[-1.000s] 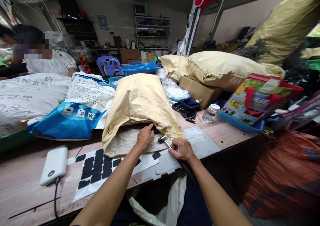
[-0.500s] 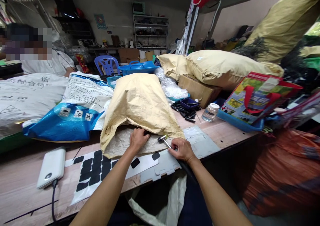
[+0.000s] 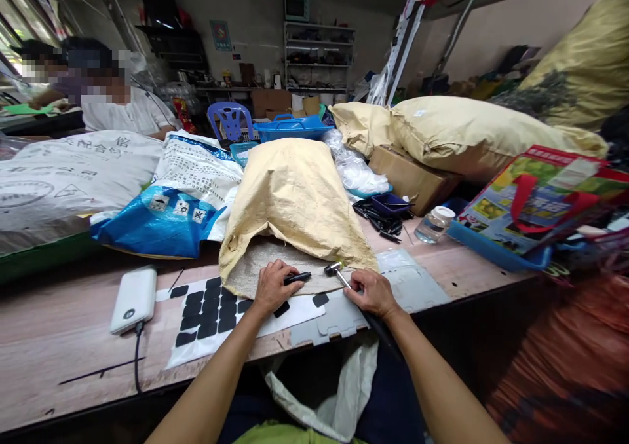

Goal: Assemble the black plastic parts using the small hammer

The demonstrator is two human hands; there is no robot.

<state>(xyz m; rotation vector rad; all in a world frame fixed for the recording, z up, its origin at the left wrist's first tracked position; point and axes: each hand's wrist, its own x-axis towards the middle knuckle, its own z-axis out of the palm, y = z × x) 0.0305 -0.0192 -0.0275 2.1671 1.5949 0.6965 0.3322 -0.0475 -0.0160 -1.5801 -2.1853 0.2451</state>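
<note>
My left hand is closed on a slim black pen-like piece, which points right over the mouth of a yellow woven sack. The sack lies on the table with its opening towards me and its pale lining showing. In my right hand is a small hammer with a silver shaft and a black and yellow head; its head rests near the sack's right lip. Below the left hand lies a white sheet with rounded black pads.
A white power bank with a cable sits at left. Full sacks stand behind it. At right are loose black pieces, a lidded jar and a blue tray. Two people sit at the far left.
My left hand has come out of the sack's mouth with the black pen-like piece. My right hand still holds the hammer. The camera view has turned left.
</note>
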